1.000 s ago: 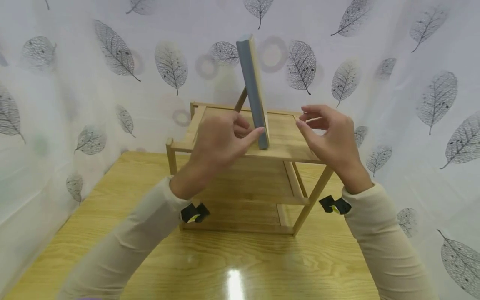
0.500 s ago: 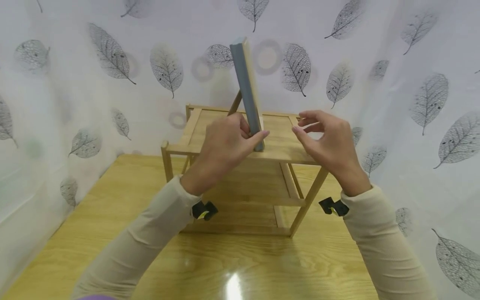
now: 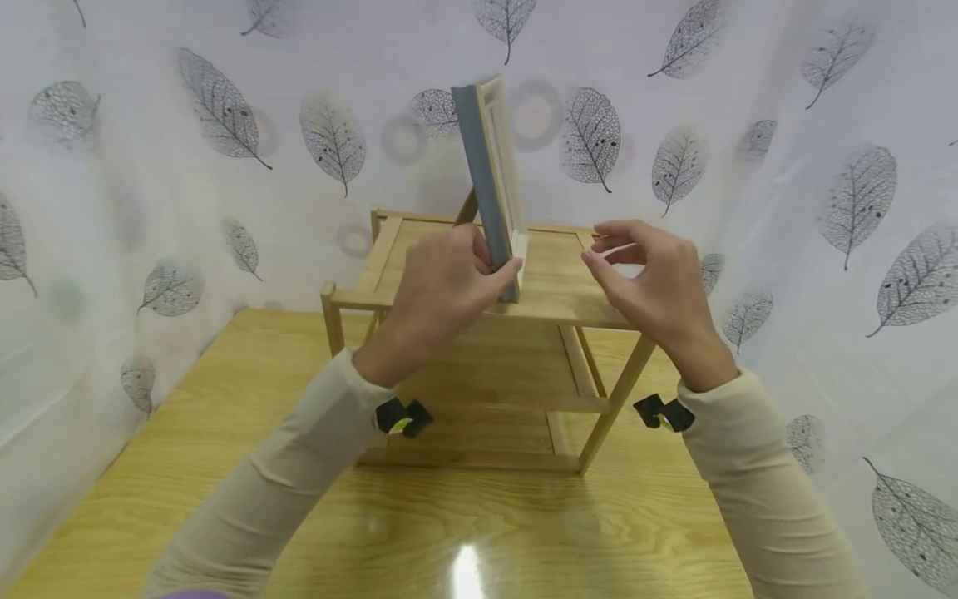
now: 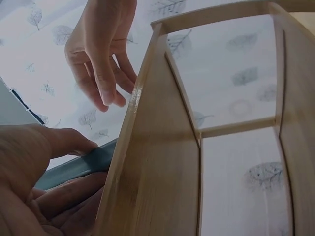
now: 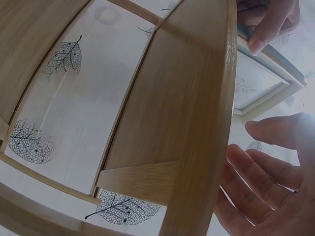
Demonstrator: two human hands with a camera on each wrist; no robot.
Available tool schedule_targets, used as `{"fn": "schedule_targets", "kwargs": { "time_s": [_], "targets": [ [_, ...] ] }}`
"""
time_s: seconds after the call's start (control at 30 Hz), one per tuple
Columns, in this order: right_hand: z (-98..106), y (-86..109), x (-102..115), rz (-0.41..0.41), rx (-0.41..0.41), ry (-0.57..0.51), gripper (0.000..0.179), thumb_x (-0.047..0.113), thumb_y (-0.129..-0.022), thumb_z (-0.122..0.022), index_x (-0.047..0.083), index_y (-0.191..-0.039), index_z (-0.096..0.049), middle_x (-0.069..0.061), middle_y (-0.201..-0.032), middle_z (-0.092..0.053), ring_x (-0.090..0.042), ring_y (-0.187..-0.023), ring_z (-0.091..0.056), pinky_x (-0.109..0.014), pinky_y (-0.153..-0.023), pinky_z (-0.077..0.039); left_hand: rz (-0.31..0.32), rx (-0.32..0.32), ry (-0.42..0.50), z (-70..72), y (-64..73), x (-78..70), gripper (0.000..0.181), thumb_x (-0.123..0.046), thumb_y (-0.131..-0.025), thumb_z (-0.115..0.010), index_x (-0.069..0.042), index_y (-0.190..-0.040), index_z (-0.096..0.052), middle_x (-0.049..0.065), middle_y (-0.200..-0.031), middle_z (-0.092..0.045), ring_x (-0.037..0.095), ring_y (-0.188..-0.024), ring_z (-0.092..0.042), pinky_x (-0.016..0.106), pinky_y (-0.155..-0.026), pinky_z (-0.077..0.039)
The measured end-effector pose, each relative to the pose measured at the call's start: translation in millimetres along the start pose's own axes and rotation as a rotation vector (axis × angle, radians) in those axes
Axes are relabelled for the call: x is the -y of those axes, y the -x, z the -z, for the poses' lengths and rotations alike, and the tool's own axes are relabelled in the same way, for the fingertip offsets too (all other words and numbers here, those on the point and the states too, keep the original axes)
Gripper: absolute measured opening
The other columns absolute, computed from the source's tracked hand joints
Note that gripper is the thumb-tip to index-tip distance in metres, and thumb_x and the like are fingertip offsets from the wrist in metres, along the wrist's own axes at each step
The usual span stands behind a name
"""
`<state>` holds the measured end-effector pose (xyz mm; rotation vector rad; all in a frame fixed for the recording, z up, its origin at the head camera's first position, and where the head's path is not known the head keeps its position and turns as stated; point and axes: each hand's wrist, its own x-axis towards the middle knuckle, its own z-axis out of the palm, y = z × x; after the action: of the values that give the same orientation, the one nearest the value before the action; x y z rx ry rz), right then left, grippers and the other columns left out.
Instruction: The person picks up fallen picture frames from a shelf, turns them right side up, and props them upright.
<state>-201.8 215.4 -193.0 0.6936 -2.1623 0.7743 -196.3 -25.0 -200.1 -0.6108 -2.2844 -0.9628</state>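
Note:
A picture frame with a blue-grey outer edge stands nearly edge-on on the top shelf of a wooden rack, leaning slightly left in the head view. Its brown prop leg slants out behind it. My left hand pinches the frame's lower part, thumb on the near edge and fingers behind. To the right, apart from the frame, my right hand hovers by the shelf with loosely bent fingers and nothing in them. From the right wrist, the frame's pale inner border and glazed front show beyond the shelf edge.
The rack has lower shelves and slanted legs, and stands on a wood-grain table. Behind and at both sides hangs a white curtain printed with grey leaves. A purple shape shows at the bottom edge.
The picture frame has turned a little, so more of its inner face shows to the right, and its top has shifted slightly left. The left hand moved with it; the right hand stayed nearly still.

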Motion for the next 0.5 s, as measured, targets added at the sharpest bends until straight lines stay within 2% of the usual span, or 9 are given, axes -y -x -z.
{"fn": "schedule_targets", "kwargs": {
  "time_s": [0.13,0.3,0.5],
  "targets": [
    [-0.1,-0.6,1.6,-0.005,0.001,0.001,0.024,0.002,-0.089,-0.074,-0.007,-0.111,-0.070,-0.017,-0.095,-0.075,-0.032,-0.082,-0.075,-0.005,-0.076,-0.049,0.027,0.010,-0.013,5.5,-0.4,2.8,0.029,-0.027,-0.090,-0.076,-0.002,-0.081,-0.067,0.005,-0.069,-0.069,0.014,-0.054,-0.061,0.029,-0.050,-0.048],
    [-1.0,-1.5,3.7,-0.012,0.004,-0.007,0.025,0.003,-0.089,-0.075,-0.006,-0.112,-0.071,-0.016,-0.095,-0.076,-0.031,-0.083,-0.075,-0.006,-0.076,-0.049,0.072,0.039,-0.018,11.9,-1.0,6.1,0.029,-0.030,-0.091,-0.075,-0.002,-0.083,-0.068,0.006,-0.073,-0.072,0.013,-0.058,-0.066,0.029,-0.047,-0.048],
    [-3.3,-2.8,4.7,-0.025,-0.008,-0.033,0.023,0.002,-0.089,-0.074,-0.006,-0.111,-0.071,-0.017,-0.095,-0.075,-0.032,-0.083,-0.074,-0.007,-0.076,-0.051,0.092,0.069,-0.009,19.1,-0.9,9.4,0.030,-0.028,-0.091,-0.074,0.001,-0.085,-0.068,0.011,-0.079,-0.074,0.017,-0.065,-0.071,0.029,-0.052,-0.055]
  ]
}}
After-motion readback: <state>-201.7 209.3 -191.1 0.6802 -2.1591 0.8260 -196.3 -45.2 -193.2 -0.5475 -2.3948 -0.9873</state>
